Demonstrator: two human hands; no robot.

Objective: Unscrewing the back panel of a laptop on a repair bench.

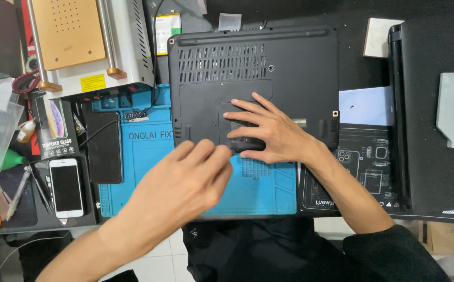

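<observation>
A black laptop [253, 78] lies upside down on the bench, its vented underside facing up and its near edge resting over a blue work mat [148, 172]. The right hand [269, 133] lies flat on the laptop's bottom panel with its fingers spread wide, the fingertips [232, 104] pressing on a smaller rectangular cover set into the near half of the case; it grasps nothing, only bears down on the surface. The left hand [182, 183] hovers over the mat just before the laptop's near left corner, blurred, its fingers loosely curled together and close to the case edge; whether it touches the laptop or holds any small item cannot be told. To the left of the mat a dark phone [104, 149] lies face down beside a white phone [66, 188], with tweezers [18, 193] near them. Behind the mat stands a white machine with a tan perforated plate [81, 42], close against the laptop's far left corner. On the right, a second black laptop [435, 120] sits just beside a dark printed mat [362, 172], leaving only a narrow strip between it and the first laptop. The freest room lies on the blue mat toward the person, between the two forearms.
</observation>
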